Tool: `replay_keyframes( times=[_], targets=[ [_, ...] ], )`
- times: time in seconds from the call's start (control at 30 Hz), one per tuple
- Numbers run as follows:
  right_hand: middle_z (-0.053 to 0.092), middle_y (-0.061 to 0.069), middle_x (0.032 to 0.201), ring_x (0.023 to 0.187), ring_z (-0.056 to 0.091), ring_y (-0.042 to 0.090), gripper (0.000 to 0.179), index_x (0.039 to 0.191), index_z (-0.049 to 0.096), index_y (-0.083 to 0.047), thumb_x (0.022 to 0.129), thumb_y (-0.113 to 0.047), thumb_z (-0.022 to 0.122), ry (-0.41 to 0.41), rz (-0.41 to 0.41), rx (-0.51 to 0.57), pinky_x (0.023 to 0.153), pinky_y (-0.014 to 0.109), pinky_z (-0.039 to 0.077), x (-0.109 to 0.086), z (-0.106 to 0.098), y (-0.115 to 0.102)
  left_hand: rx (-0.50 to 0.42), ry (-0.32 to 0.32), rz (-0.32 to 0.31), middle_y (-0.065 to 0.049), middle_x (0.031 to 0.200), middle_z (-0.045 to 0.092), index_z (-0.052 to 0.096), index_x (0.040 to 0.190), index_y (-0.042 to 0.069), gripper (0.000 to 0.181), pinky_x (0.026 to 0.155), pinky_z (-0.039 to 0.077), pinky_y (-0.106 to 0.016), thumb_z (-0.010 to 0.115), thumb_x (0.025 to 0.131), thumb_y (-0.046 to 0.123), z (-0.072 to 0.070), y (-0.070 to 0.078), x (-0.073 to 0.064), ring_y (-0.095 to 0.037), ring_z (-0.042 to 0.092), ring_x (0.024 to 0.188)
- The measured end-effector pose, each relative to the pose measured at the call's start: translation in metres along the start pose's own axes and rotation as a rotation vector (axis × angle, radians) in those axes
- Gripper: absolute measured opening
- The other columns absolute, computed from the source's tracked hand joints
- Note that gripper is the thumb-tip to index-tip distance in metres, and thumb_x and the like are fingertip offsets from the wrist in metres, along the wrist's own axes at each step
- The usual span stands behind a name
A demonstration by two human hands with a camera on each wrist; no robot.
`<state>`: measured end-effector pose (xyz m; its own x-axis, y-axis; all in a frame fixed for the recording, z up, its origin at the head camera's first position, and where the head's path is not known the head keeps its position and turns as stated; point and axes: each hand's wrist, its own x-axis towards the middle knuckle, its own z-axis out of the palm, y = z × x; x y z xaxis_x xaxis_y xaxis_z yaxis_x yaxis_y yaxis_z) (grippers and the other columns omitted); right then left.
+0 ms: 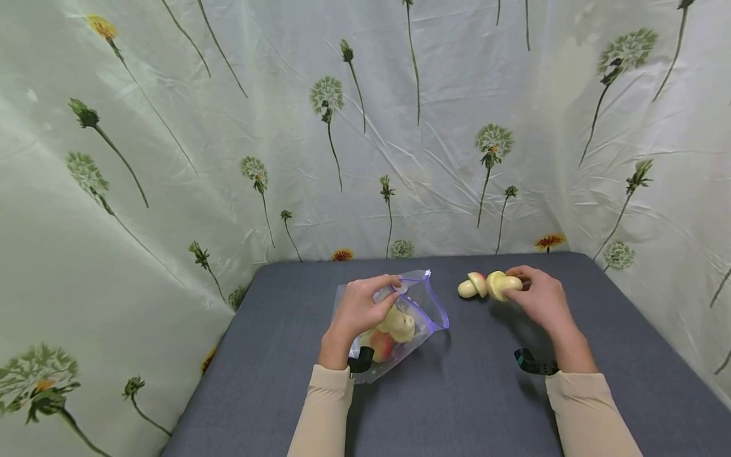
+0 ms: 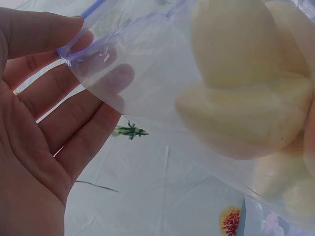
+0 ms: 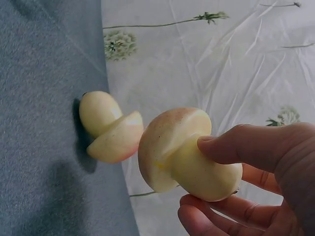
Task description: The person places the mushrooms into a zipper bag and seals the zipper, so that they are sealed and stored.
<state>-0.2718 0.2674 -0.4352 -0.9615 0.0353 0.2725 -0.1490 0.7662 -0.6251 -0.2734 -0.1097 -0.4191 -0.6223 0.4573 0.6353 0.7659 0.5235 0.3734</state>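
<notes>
My right hand (image 1: 542, 299) grips a pale toy mushroom (image 3: 204, 169) by its stem, thumb on one side and fingers on the other, with the cap pointing left. In the head view it appears just above the table. A second mushroom (image 1: 468, 289) with a reddish patch on its cap lies on the table to its left. My left hand (image 1: 362, 308) pinches the rim of a clear zip bag (image 2: 152, 59) between thumb and index finger; the other fingers are spread behind the plastic. The bag's purple-edged mouth gapes to the right. Inside are several pale mushrooms (image 2: 246, 113) and a reddish piece (image 1: 381, 344).
A dark grey table (image 1: 457, 393) spreads beneath both hands. Behind it and at the sides hangs a pale curtain (image 1: 297, 127) printed with dandelions. Dark straps with small devices (image 1: 533, 363) sit on both wrists, below beige sleeves.
</notes>
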Motion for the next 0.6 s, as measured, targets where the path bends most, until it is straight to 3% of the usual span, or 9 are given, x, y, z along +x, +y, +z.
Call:
replay_keyframes(
  times=[0.37, 0.5, 0.6],
  targets=[
    [0.063, 0.022, 0.121, 0.098, 0.064, 0.037, 0.040, 0.124, 0.065, -0.008, 0.090, -0.023, 0.077, -0.024, -0.004, 0.032, 0.071, 0.046, 0.051, -0.005, 0.003, -0.020, 0.015, -0.016, -0.017, 0.005, 0.114, 0.073, 0.075, 0.105, 0.013, 0.012, 0.055, 0.038, -0.024, 0.072, 0.095, 0.017, -0.003, 0.002, 0.000, -0.005, 0.053, 0.061],
    [0.063, 0.020, 0.121, 0.097, 0.065, 0.035, 0.038, 0.124, 0.066, -0.010, 0.090, -0.025, 0.076, -0.031, -0.026, 0.047, 0.070, 0.043, 0.051, -0.005, 0.002, -0.025, 0.005, -0.002, -0.011, 0.001, 0.115, 0.074, 0.074, 0.105, 0.015, 0.011, 0.053, 0.037, -0.025, 0.072, 0.094, 0.016, -0.002, 0.001, -0.001, -0.008, 0.050, 0.057],
    [0.064, 0.019, 0.122, 0.099, 0.066, 0.035, 0.036, 0.123, 0.067, -0.011, 0.090, -0.024, 0.075, -0.038, -0.036, 0.060, 0.072, 0.043, 0.051, -0.006, 0.002, -0.030, -0.001, 0.004, -0.009, -0.001, 0.115, 0.074, 0.074, 0.104, 0.014, 0.010, 0.058, 0.044, -0.025, 0.073, 0.094, 0.016, -0.002, 0.000, 0.000, -0.009, 0.059, 0.066]
  ],
)
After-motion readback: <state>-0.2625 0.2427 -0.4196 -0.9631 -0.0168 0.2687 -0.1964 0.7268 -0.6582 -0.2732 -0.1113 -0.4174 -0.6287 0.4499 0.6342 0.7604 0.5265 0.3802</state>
